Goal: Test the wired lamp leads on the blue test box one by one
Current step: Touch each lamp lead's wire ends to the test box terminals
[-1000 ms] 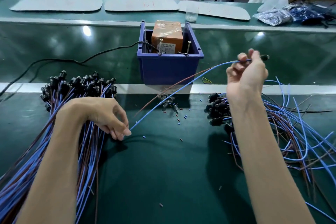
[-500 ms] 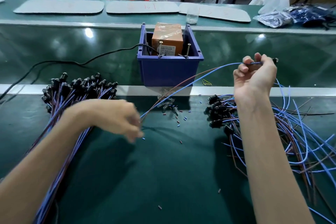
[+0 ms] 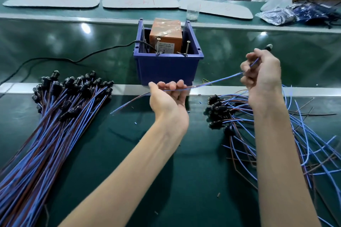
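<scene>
Two bare hands are held above the green desk point(image 3: 184, 180), and one wired lamp lead point(image 3: 221, 80) is stretched between them. The right hand point(image 3: 262, 75), at the centre right of the frame, is closed round the lead near its lamp end. Its fingers are curled tight, and the small black lamp head point(image 3: 268, 47) is seen sticking out beyond them toward the upper right. From there the paired blue and brown lead is run down and to the left across the left hand point(image 3: 168, 97), which is turned palm up just in front of the blue test box point(image 3: 168, 69). The fingers of this hand are curled over the lead, so that the wire is caught under the fingertips. The free tail is left trailing past the hand toward the lower left.

The blue test box is set at the centre of the frame. An orange unit point(image 3: 166, 32) is housed inside it, two upright screws point(image 3: 158, 46) are fixed at its front rim, and a black cable point(image 3: 73, 60) is led from it toward the left edge. The lead is kept apart from the screws, lower in the frame.

A tidy bundle of leads point(image 3: 60, 116) is laid at the lower left, with the lamp heads toward the top. A loose pile of leads point(image 3: 258, 129) is spread at the right, beside the right forearm.
</scene>
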